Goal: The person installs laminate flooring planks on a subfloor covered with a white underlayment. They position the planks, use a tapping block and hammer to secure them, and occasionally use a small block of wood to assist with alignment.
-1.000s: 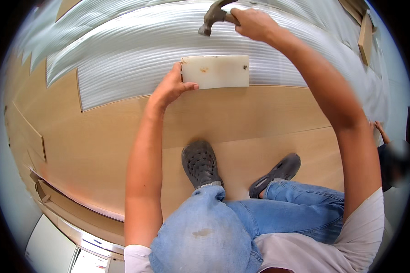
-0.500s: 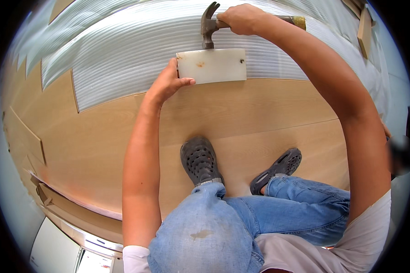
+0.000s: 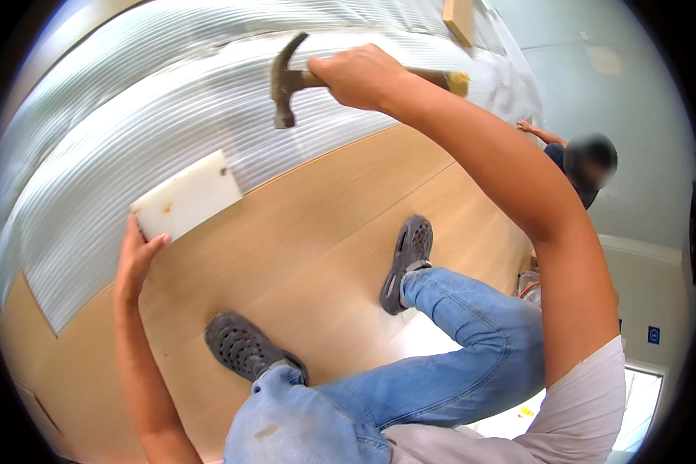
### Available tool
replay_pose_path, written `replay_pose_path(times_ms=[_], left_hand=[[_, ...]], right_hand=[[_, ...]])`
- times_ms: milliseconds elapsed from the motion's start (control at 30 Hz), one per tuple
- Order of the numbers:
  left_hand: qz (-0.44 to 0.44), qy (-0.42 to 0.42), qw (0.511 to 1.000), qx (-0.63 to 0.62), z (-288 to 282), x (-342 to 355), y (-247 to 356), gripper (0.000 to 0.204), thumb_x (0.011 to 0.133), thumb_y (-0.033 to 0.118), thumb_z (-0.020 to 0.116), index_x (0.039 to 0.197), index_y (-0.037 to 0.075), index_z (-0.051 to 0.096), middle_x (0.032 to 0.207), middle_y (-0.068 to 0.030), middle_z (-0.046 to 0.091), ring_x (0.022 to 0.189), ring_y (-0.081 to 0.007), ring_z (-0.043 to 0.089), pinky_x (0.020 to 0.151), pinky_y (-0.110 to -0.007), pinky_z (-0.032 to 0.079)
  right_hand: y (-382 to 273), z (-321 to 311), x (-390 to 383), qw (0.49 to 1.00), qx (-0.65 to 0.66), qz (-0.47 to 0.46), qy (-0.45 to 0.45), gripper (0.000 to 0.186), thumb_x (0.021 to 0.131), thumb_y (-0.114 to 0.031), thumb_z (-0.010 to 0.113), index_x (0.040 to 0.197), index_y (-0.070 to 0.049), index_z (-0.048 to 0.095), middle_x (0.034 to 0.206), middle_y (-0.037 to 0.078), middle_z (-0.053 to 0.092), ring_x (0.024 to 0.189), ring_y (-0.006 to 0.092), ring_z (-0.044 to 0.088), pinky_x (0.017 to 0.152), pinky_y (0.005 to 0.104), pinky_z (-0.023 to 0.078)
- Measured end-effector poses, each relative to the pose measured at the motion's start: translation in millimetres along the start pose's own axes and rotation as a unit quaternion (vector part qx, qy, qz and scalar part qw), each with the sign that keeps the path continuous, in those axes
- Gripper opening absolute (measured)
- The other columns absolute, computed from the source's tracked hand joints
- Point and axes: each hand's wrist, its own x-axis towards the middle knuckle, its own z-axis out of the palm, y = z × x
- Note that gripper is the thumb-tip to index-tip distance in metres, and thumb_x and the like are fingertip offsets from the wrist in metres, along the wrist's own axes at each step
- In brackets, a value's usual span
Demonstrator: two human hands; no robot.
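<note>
— What are we holding right now?

— Our right hand (image 3: 359, 76) is wrapping fully closed around the handle of a claw hammer (image 3: 290, 81), keeping its head raised above the ribbed underlay (image 3: 131, 124), well apart from the block.

— And the other hand?

— Our left hand (image 3: 135, 259) is lying open, fingers pressing against the near edge of the white tapping block (image 3: 187, 196), not gripping it. The block is sitting against the edge of the laid wooden plank (image 3: 301, 224), so it seems placed there to shield that edge.

— Anything else nearby?

— Another person (image 3: 576, 158) is crouching at the far right.
</note>
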Motion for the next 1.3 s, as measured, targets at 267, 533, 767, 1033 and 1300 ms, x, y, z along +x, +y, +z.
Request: replay_pose_path(times_ms=[267,533,767,1033,1300], left_hand=[[-0.014,-0.013,0.999,-0.028,39.1,20.6,12.2,0.065,0.085,0.008,0.076,0.142,0.002,0.046,0.127,-0.0115,0.061,0.112,-0.0215,0.06,0.098,-0.035,0.049],[-0.112,-0.045,0.991,0.051,109.3,31.6,42.7,0.066,0.089,0.012,0.076,0.144,0.002,0.041,0.12,-0.0115,0.061,0.104,-0.02,0.06,0.085,-0.036,0.051],[-0.145,-0.058,0.986,0.059,150.8,27.3,96.6,0.066,0.09,0.015,0.075,0.145,0.006,0.039,0.12,-0.0093,0.061,0.102,-0.0179,0.058,0.08,-0.034,0.049],[-0.156,-0.013,0.981,0.112,162.9,17.7,112.1,0.064,0.091,0.024,0.078,0.139,0.006,0.041,0.116,-0.0088,0.059,0.096,-0.018,0.055,0.079,-0.034,0.046],[-0.163,0.001,0.982,0.093,180.4,13.6,128.9,0.071,0.092,0.025,0.077,0.145,0.002,0.037,0.126,-0.0138,0.058,0.112,-0.0239,0.056,0.1,-0.04,0.045]], right_hand=[[123.9,93.1,-172.5,0.99,0.04,0.132,-0.04,0.018,0.087,-0.015,0.067,0.099,-0.007,0.055,0.075,0.014,0.069,0.074,0.0389,0.068,0.064,0.0513,0.052],[161.1,192.8,-258.9,0.955,0.131,0.26,-0.059,0.018,0.086,-0.02,0.068,0.097,-0.009,0.059,0.082,0.017,0.07,0.079,0.0399,0.069,0.069,0.052,0.053],[144.1,251.6,-228.7,0.945,0.277,0.176,0.014,0.021,0.088,-0.026,0.07,0.097,-0.009,0.06,0.1,0.014,0.069,0.098,0.0366,0.065,0.081,0.0496,0.052],[140.2,274.6,-152.3,0.902,0.418,0.103,-0.034,0.031,0.083,-0.029,0.078,0.098,-0.008,0.062,0.104,0.011,0.063,0.109,0.0344,0.058,0.089,0.0458,0.048],[136.6,273.3,-169.5,0.923,0.377,0.066,0.039,0.034,0.081,-0.029,0.081,0.098,-0.007,0.061,0.103,0.01,0.06,0.107,0.0326,0.057,0.096,0.0447,0.043]])
